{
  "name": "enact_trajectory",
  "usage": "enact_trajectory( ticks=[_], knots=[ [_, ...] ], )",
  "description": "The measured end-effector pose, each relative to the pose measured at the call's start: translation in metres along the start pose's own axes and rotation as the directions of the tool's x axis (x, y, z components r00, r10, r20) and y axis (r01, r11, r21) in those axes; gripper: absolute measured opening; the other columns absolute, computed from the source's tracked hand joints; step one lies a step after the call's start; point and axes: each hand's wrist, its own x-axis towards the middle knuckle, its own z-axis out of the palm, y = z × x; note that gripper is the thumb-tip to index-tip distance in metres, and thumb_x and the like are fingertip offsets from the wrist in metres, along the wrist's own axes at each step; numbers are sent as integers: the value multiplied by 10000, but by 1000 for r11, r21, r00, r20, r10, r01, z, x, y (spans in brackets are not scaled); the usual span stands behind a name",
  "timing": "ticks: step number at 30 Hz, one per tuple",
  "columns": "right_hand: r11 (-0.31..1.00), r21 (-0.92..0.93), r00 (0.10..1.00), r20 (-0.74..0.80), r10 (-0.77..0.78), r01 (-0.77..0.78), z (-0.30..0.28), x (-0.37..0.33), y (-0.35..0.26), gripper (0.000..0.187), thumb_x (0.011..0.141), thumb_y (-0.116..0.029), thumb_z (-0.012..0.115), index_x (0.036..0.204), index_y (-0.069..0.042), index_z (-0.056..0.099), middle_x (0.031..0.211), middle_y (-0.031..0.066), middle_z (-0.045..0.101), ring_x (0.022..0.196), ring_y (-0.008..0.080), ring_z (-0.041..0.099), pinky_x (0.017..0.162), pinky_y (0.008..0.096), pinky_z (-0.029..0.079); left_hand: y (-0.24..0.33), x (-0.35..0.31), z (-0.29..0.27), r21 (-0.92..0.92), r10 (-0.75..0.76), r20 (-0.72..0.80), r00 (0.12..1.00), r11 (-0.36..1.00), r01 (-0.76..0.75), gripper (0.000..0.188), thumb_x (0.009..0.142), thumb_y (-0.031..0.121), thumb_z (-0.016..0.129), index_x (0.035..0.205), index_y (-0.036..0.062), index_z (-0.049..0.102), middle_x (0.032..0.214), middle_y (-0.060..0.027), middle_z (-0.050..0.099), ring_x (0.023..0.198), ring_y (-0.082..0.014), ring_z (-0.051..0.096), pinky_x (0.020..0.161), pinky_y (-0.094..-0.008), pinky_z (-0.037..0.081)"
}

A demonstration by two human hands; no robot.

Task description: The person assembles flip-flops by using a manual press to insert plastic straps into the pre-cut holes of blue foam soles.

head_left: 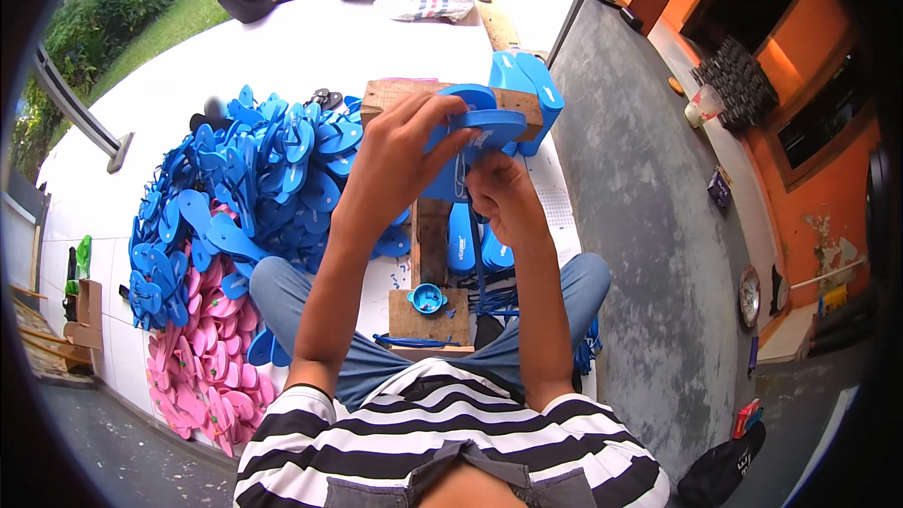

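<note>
The left hand has its grip closed around a blue sandal, held up in front of a wooden block, its rounded edge toward the right. The right hand is just below, fingers curled in close against the sandal; what its grip pinches, if anything, I cannot tell. Upright blue soles stand by the block's right end, near the edge where white tiled floor meets grey floor.

Room is tighter on the left: a heap of blue sandals reaches close to the left forearm, with pink sandals spreading beside the left knee. The right forearm has wider space outward, over the grey floor. Between the forearms, a wooden post fills part of the gap; a small blue cup sits on a wooden base, inside its edges.
</note>
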Motion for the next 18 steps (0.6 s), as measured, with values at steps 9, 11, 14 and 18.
enact_trajectory(
  ticks=[9, 11, 14, 18],
  knots=[
    [924, -383, 999, -46, -9, -9, 16, -12, -25, 103, 817, -41, 747, 777, -53, 653, 720, 25, 637, 551, 29, 483, 465, 199, 332, -3, -5, 10, -62, -147, 63, 987, 987, 151, 288, 889, 151, 690, 1117, 17, 576, 900, -188, 701, 675, -243, 700, 596, -344, 538],
    [849, -529, 998, -52, -37, 4, 25, -10, -32, 92, 806, -19, 740, 787, -48, 655, 675, 7, 610, 512, 32, 429, 455, 205, 298, -1, -4, 9, -87, -172, 74, 982, 980, 178, 299, 896, 162, 683, 1122, 5, 564, 880, -193, 702, 686, -246, 702, 590, -341, 537],
    [805, -593, 999, -33, -21, -3, 26, -2, -41, 69, 803, -16, 735, 825, -31, 671, 667, 7, 606, 510, 40, 425, 462, 203, 290, -2, -3, 7, -82, -196, 68, 978, 976, 201, 296, 906, 172, 672, 1123, 6, 558, 840, -186, 696, 695, -222, 702, 596, -317, 525],
    [919, -392, 993, -88, -80, 39, 14, -6, -21, 70, 820, -33, 722, 871, -5, 683, 686, 17, 607, 543, 49, 459, 479, 194, 307, -2, -7, 14, -193, -253, 53, 966, 947, 258, 277, 916, 166, 664, 1121, 9, 561, 814, -137, 683, 717, -123, 654, 611, -270, 491]
  ],
)
